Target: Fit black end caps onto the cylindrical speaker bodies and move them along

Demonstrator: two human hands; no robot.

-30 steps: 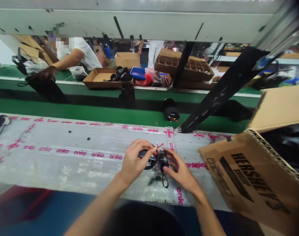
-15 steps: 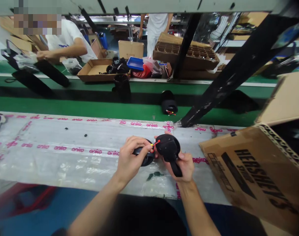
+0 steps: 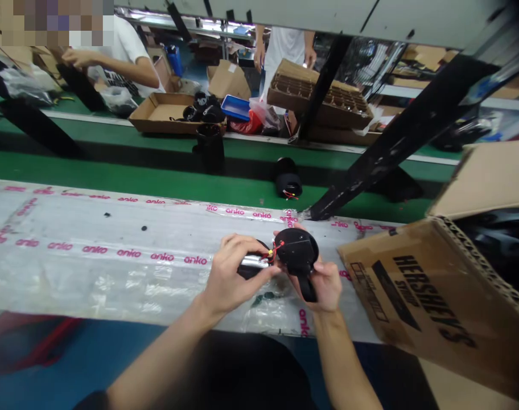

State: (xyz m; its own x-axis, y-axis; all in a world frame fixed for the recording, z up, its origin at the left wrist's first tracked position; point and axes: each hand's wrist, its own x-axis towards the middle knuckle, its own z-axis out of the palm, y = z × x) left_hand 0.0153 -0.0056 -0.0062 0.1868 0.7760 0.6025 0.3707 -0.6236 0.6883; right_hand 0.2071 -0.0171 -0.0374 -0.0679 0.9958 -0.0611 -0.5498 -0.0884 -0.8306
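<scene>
1. Round black housing (image 3: pixel 294 250) with a short black handle (image 3: pixel 309 290): it is held just above a clear plastic sheet (image 3: pixel 114 253) printed with pink "anko" lettering, near the sheet's far edge. A red wire (image 3: pixel 278 246) runs from it toward the left hand.
2. Right hand (image 3: pixel 325 287): closed around the housing and handle, with a fingertip showing over the far rim.
3. Left hand (image 3: pixel 238 273): closed on a dark round piece (image 3: pixel 251 271) carrying a silver band (image 3: pixel 254 261), possibly a battery; the fingers partly hide it.
4. Nearby: a flattened Hershey's carton (image 3: pixel 425 296) lies right of the hands. Beyond, a similar black unit (image 3: pixel 288 185) sits on a green conveyor belt (image 3: pixel 114 176).
</scene>
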